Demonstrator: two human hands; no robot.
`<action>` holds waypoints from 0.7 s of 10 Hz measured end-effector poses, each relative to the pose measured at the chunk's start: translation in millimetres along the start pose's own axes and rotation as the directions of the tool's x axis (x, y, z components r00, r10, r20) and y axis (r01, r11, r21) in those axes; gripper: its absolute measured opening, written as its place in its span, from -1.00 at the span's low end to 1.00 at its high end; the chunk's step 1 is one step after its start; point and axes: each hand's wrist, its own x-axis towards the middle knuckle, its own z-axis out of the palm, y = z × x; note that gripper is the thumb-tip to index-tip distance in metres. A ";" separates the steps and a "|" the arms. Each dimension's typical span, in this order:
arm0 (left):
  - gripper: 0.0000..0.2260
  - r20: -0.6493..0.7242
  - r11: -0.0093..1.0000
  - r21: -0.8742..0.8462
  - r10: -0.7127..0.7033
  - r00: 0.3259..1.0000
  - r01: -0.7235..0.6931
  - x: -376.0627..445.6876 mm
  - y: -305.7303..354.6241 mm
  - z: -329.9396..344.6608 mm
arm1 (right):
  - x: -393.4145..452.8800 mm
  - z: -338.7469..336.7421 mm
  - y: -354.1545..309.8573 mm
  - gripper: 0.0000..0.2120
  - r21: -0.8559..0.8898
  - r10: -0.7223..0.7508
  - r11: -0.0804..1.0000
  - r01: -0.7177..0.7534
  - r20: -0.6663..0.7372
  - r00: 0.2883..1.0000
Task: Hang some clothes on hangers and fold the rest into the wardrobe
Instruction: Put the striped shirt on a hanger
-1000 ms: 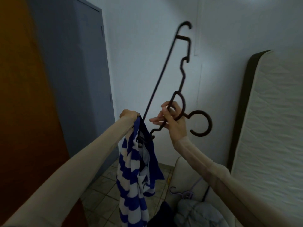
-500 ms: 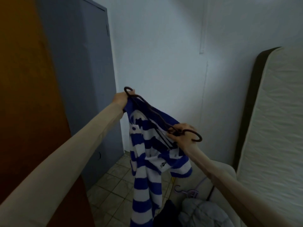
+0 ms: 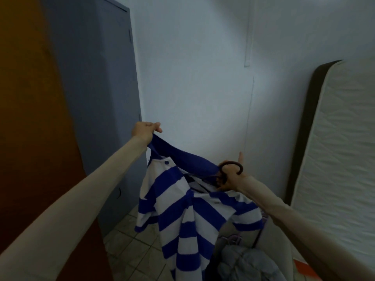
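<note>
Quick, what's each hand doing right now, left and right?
Left hand: closed, pinching the collar of the striped shirt.
Right hand: closed around the hanger near its hook, index finger sticking out.

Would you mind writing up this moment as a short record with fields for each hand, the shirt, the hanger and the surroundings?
left hand: raised, pinches the blue collar end of the striped shirt
right hand: grips the dark hanger at the base of its hook, index finger pointing up
striped shirt: blue and white, collar stretched between the hands, body hanging below
hanger: mostly hidden inside the shirt, hook showing above the right hand
surroundings: grey wardrobe door at left, mattress leaning on the wall at right, tiled floor
</note>
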 end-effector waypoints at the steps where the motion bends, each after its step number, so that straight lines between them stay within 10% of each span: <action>1: -0.70 0.060 1.000 -0.002 0.024 0.998 -0.024 -10.3 3.8 18.7 | -3.3 9.1 -12.6 0.04 -0.235 0.016 0.972 -0.012 0.016 1.000; 2: -0.72 0.249 0.997 0.031 0.057 0.967 -0.067 -22.1 2.0 37.1 | 6.1 6.6 -35.6 -0.45 -0.713 0.040 0.695 0.086 0.157 0.987; 3: -0.72 0.424 0.990 0.090 0.062 0.904 -0.110 -32.6 -5.6 47.8 | 7.7 -3.5 -52.8 -0.69 -0.733 -0.039 0.667 0.134 0.146 0.989; 5: -0.87 0.377 0.991 0.038 0.104 0.920 -0.128 -33.0 -21.3 49.0 | 7.1 -11.8 -50.0 -0.87 -0.499 -0.148 0.863 0.076 -0.107 0.983; 7: -0.55 0.481 0.636 0.611 0.175 0.859 -0.472 -24.2 -43.9 48.7 | 8.6 -18.5 -46.9 -0.83 -0.427 -0.243 0.891 0.153 -0.165 0.956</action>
